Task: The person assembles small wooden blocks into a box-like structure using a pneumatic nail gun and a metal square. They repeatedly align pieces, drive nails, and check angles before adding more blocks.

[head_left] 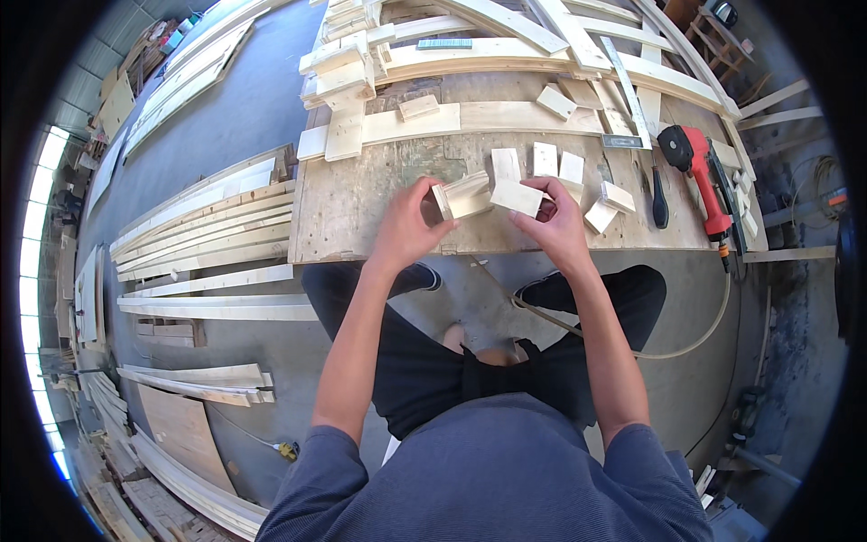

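My left hand (405, 231) grips a small wooden piece with a block across its end (465, 196), just above the front edge of the workbench (352, 212). Fingers and thumb close round its left end. A flat pale wood block (516, 196) is pinched in my right hand (556, 233), near or against the other piece's right end; whether they touch I cannot tell. Behind and to the right of my right hand lie several loose wood blocks (545, 160).
A red and black nail gun (699, 172) with a hose (713, 330) lies at the bench's right, beside a dark-handled screwdriver (661, 206) and a metal square (623, 95). Long boards (488, 61) cover the back. Stacked planks (212, 226) lie to the left.
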`<state>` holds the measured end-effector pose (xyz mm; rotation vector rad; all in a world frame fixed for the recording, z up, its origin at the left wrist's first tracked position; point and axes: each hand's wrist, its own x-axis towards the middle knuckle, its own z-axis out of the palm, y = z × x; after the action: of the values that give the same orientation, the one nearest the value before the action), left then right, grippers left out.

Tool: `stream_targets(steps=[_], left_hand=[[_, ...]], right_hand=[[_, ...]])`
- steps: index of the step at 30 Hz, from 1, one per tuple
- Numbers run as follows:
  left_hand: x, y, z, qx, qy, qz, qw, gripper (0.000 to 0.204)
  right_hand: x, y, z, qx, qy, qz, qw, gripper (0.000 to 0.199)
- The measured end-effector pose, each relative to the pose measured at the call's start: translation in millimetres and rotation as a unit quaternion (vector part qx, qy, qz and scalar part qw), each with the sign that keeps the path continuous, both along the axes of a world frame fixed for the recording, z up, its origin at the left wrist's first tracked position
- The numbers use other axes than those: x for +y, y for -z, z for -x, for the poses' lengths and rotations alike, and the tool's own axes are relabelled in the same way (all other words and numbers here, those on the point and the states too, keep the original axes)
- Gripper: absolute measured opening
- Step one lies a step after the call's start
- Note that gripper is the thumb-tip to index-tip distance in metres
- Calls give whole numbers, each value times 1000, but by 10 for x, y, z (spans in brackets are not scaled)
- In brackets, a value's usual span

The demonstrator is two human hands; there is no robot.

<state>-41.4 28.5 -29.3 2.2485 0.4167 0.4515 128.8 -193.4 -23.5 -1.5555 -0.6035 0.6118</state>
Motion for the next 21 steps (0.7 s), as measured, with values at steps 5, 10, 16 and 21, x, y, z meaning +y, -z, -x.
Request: stream_targets(steps=[5,10,16,21], left_hand=[[-11,82,70,-15,10,39,999,61],[11,9,40,-16,43,56,997,61],[42,32,50,-17,44,42,998,60],[-17,-21,54,-20,40,34,998,56]], right_hand=[[73,-150,80,-214,-87,54,972,44],[255,54,26,-287,-77,-34,954,42],[460,146,160,-279,31,-20,959,42],[433,154,165,-298,44,27,953,43]])
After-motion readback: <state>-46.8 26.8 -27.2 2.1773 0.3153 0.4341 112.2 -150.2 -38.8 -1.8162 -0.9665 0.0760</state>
